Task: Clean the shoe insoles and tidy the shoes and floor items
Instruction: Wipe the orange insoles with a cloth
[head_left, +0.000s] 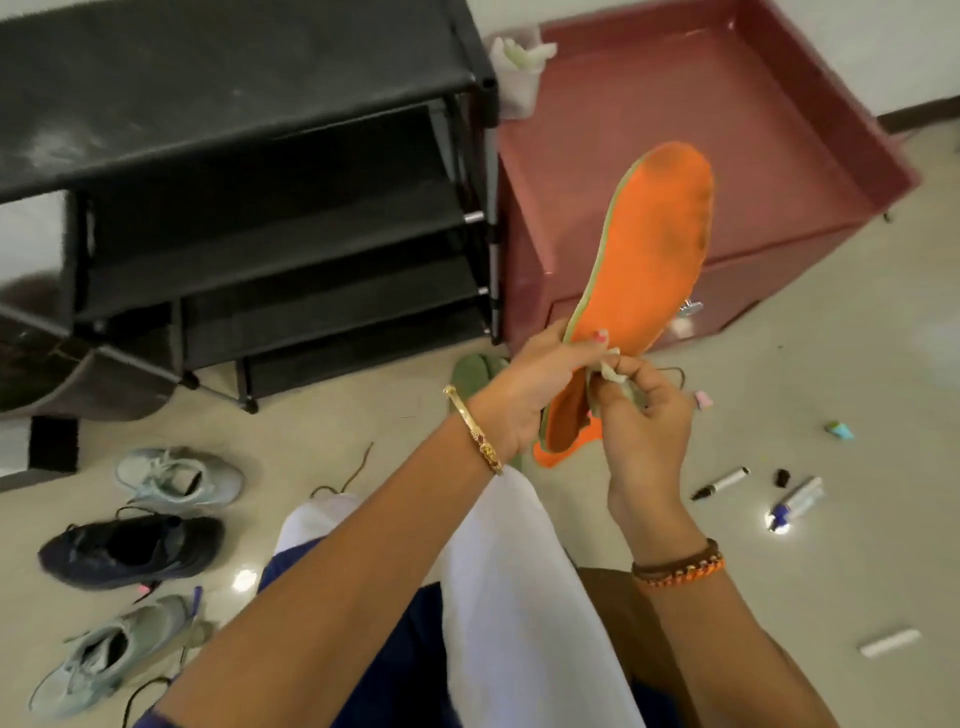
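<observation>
Orange insole (644, 260) gripped at heel by left hand (524, 395), right hand (641, 415) beside it pinching pale wipe (613, 374) against it.

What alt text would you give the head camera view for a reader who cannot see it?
A left hand holds up an orange insole while the right hand pinches a small cloth against its heel. Three shoes lie on the floor beside a black rack.

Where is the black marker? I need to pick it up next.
In the head view, the black marker lies on the floor at the right, beside the blue-capped tube, right of the right hand.
</observation>
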